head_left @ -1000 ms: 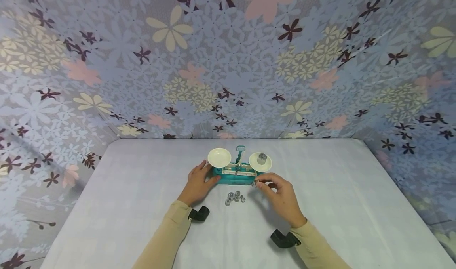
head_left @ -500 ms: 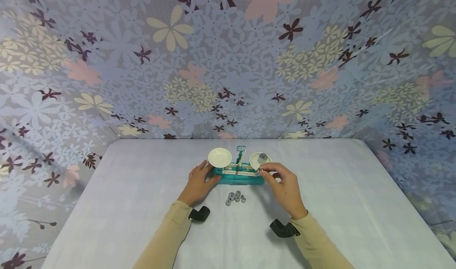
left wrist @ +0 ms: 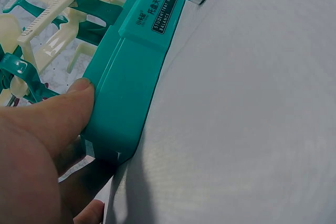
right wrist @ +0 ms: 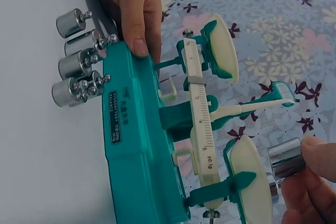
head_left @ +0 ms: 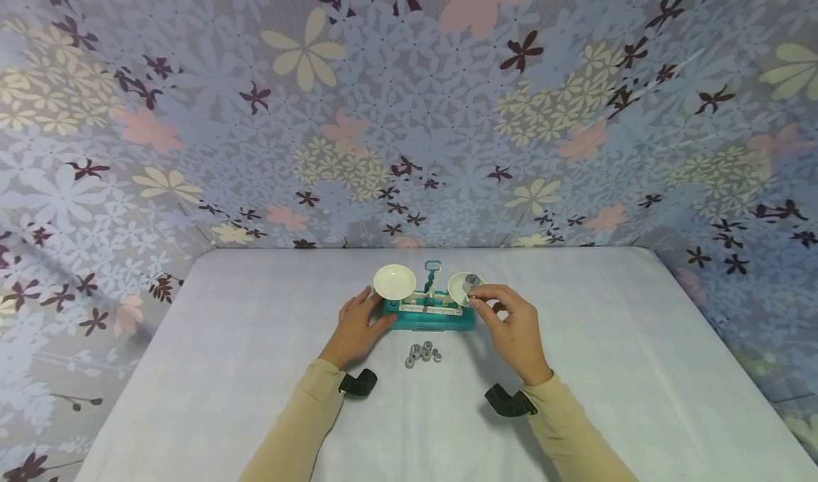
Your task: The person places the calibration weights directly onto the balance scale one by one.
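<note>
A teal tray balance [head_left: 428, 320] with two white pans stands on the table. My left hand [head_left: 354, 331] grips its left end; in the left wrist view the thumb [left wrist: 83, 90] lies on the base and the fingers pass behind its end. My right hand [head_left: 513, 329] pinches a small chrome weight [right wrist: 285, 158] by its top, close over the near rim of the right pan [head_left: 456, 288]. Another metal weight [head_left: 472, 280] sits in that pan, partly behind the pan rim in the right wrist view. The left pan [head_left: 394, 282] holds nothing.
A cluster of several small knobbed weights [head_left: 425, 355] stands on the pale cloth just in front of the balance. Black wrist cameras are strapped on both sleeves. A flowered fabric wall [head_left: 409, 113] rises behind the table's far edge.
My right hand has carried the small weight from in front of the base's right end, up and away, to the right pan. The left hand keeps its place on the balance.
</note>
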`<state>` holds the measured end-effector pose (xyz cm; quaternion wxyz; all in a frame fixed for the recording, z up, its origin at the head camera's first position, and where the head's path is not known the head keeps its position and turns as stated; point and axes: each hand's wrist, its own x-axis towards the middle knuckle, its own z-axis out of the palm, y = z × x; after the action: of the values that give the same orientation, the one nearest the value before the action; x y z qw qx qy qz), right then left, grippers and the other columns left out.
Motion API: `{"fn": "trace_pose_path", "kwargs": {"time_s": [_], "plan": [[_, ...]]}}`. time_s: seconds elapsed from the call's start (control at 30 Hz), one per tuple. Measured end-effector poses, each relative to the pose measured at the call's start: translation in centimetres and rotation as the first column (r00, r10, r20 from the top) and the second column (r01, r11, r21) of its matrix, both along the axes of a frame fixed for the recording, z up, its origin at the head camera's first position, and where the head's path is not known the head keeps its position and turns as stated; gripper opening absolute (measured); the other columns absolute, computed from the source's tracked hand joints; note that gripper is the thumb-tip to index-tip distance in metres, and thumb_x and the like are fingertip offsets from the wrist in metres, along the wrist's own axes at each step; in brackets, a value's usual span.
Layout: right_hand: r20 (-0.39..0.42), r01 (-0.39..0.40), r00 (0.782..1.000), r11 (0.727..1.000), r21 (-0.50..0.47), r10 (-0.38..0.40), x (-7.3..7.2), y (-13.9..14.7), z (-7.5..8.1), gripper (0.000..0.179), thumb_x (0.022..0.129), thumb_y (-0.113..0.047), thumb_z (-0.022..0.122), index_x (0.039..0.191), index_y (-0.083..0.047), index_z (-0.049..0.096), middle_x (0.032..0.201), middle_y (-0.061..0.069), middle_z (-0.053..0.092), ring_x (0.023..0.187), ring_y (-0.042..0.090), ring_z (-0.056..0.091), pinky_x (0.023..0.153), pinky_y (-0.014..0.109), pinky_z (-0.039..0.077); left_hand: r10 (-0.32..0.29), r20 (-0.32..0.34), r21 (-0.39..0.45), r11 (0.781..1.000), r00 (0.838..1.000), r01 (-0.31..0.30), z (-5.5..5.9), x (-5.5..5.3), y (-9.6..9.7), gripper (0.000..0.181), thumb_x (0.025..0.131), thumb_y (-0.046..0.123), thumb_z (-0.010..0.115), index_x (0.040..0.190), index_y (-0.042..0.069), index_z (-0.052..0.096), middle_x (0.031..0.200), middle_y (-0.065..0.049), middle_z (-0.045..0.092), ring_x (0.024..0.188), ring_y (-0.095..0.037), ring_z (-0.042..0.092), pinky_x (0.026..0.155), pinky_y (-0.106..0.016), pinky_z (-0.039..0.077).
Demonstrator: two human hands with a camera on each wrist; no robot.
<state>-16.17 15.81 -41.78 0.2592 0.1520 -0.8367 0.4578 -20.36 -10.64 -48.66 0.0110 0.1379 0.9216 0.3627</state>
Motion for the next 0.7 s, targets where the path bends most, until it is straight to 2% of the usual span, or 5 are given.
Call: {"fn": "trace_pose_path", "kwargs": {"time_s": [0.1, 0.37, 0.7], "plan": [[0.017, 0.005, 1.0, 1.0, -0.007, -0.005, -0.9, 0.9, -1.5, 0.013, 0.085, -0.017, 0.069, 0.097, -0.012, 0.071, 0.099, -0.006, 0.066, 0.083, 0.008, 0.058, 0.066, 0.02, 0.044, 0.001, 0.004, 0.003, 1.0, 1.0, -0.001, 0.1, 0.0, 0.1, 0.064, 0.091, 0.043, 0.056, 0.142, 0.009, 0.038, 0.143, -0.011, 0.04, 0.139, -0.026, 0.02, 0.112, -0.048, 0.009], [0.016, 0.024, 1.0, 0.999, -0.021, -0.023, -1.2, 1.4, -1.6, 0.014, 0.085, -0.017, 0.068, 0.098, -0.013, 0.071, 0.1, -0.004, 0.067, 0.088, 0.009, 0.059, 0.068, 0.019, 0.046, -0.005, -0.002, 0.012, 1.0, 1.0, 0.005, 0.3, 0.1, 0.1, 0.063, 0.091, 0.042, 0.056, 0.141, 0.008, 0.039, 0.142, -0.012, 0.041, 0.138, -0.027, 0.021, 0.112, -0.049, 0.01], [-0.007, 0.048, 0.999, 0.998, -0.041, -0.049, -1.7, 1.8, -2.1, 0.012, 0.085, -0.013, 0.068, 0.096, -0.01, 0.071, 0.098, 0.0, 0.068, 0.084, 0.01, 0.059, 0.068, 0.016, 0.045, 0.005, 0.006, 0.006, 1.0, 1.0, -0.005, 0.1, 0.1, 0.1, 0.063, 0.091, 0.042, 0.056, 0.142, 0.009, 0.039, 0.143, -0.011, 0.04, 0.139, -0.026, 0.021, 0.112, -0.049, 0.009]]}}
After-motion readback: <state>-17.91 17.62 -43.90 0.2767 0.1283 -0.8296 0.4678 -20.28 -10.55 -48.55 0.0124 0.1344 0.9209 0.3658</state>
